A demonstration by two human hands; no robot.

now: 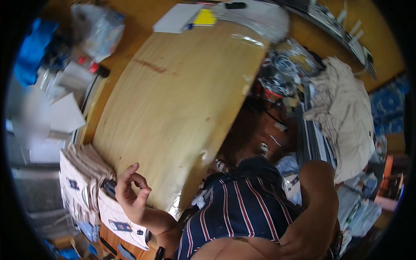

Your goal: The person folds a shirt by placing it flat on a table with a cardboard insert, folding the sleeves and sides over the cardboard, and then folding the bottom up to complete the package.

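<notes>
My left hand point(131, 193) is raised at the near left edge of the wooden table, its fingers loosely bent and apart, with nothing seen in it. Right beside and below it, a folded cream garment point(119, 216) with a dark label lies partly hidden by the wrist. A stack of similar folded cream garments point(80, 177) stands just to its left. The pale wooden tabletop point(173, 95) stretches away beyond the hand. On the right my arm is bent with the elbow outward; that hand cannot be seen.
White papers point(175, 19), a yellow sheet point(204, 17) and clear plastic point(255, 19) lie at the table's far end. Beige cloth point(342, 104) is heaped at right. Plastic bags point(284, 69) and clutter sit beyond the table's right edge. A phone-like dark object point(235, 5) rests far off.
</notes>
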